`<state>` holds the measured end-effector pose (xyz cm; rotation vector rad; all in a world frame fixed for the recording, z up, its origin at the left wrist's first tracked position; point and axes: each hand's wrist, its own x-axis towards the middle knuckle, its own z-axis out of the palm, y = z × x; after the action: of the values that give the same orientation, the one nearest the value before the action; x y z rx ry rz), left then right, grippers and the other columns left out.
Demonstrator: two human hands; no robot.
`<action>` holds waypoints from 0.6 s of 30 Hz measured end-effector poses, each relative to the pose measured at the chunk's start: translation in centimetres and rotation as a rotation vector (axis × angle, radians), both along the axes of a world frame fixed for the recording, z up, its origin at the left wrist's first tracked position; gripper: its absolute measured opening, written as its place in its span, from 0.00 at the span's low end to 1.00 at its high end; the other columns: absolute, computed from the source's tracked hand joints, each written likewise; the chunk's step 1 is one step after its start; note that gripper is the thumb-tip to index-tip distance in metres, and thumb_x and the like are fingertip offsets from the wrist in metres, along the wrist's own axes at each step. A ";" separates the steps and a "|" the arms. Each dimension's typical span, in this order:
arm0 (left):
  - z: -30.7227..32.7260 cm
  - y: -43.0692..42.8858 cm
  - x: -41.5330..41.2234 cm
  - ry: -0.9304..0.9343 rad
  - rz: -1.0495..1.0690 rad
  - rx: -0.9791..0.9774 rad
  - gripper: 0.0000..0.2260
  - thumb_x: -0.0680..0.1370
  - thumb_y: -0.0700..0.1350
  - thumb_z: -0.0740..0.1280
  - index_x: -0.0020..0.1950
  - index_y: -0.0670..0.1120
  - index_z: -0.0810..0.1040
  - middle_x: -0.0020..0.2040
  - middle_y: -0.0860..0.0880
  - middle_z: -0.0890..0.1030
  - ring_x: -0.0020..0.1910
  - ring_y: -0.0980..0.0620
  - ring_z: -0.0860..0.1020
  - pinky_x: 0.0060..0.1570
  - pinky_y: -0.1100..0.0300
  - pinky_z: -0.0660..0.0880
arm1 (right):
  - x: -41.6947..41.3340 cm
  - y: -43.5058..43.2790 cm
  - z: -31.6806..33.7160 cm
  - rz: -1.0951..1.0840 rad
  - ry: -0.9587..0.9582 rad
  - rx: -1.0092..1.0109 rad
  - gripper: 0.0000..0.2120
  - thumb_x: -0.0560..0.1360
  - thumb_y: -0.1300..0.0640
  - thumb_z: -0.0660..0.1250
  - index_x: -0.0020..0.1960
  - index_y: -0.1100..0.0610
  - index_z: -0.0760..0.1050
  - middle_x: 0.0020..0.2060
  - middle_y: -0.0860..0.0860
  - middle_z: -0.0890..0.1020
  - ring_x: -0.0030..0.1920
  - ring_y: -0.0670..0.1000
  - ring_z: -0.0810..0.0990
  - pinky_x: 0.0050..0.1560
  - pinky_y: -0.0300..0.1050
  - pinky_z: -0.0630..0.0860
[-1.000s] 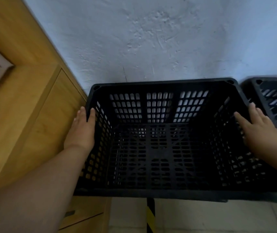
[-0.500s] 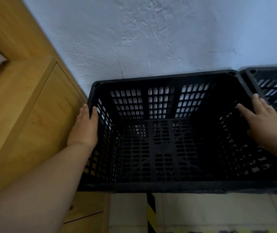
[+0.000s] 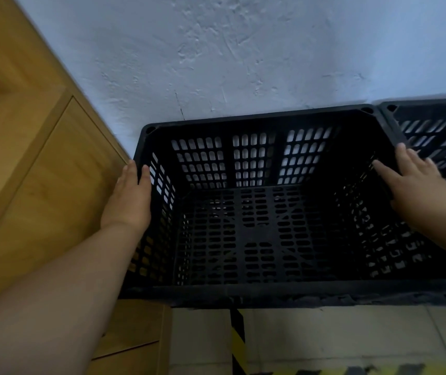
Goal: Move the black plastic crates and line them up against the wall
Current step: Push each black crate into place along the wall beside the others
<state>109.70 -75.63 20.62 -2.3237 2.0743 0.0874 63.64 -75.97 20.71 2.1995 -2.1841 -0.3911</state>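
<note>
A black perforated plastic crate stands with its far rim against the pale wall. It is empty. My left hand lies on its left rim, fingers over the outer side and thumb along the edge. Across from it, my right hand holds the right rim with the thumb inside the crate. A second black crate sits right beside it at the right edge, also against the wall, and is cut off by the frame.
A light wooden cabinet stands tight against the crate's left side, with a drawer front below. Pale floor tiles show below the crate, crossed by yellow-black hazard tape.
The crate has shifted away from me toward the wall, and its far rim now sits closer to the wall. Both hands stayed on the side rims.
</note>
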 end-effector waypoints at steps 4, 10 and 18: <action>-0.4 0.4 -0.1 -0.011 0.010 -0.018 0.38 0.74 0.29 0.62 0.75 0.43 0.42 0.77 0.41 0.40 0.76 0.45 0.42 0.75 0.52 0.49 | 0.1 0.5 -0.1 0.013 0.033 0.002 0.40 0.75 0.67 0.61 0.77 0.52 0.42 0.75 0.61 0.37 0.76 0.59 0.37 0.75 0.53 0.41; -0.6 0.6 -0.2 -0.018 0.019 -0.029 0.38 0.73 0.29 0.62 0.75 0.43 0.43 0.77 0.41 0.41 0.76 0.45 0.44 0.75 0.52 0.49 | 0.4 0.8 0.4 0.003 0.034 -0.007 0.38 0.75 0.65 0.60 0.77 0.52 0.41 0.76 0.60 0.37 0.76 0.58 0.38 0.75 0.53 0.41; -0.3 0.3 0.0 -0.009 0.020 -0.001 0.37 0.74 0.31 0.63 0.75 0.43 0.44 0.77 0.42 0.41 0.76 0.46 0.43 0.74 0.52 0.50 | 0.8 0.9 0.7 -0.003 0.032 -0.013 0.36 0.76 0.65 0.58 0.77 0.54 0.41 0.76 0.60 0.37 0.76 0.57 0.39 0.75 0.55 0.38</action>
<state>109.73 -75.30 20.28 -2.3419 2.0478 0.0761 64.41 -75.10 21.40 2.1682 -2.1675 -0.4082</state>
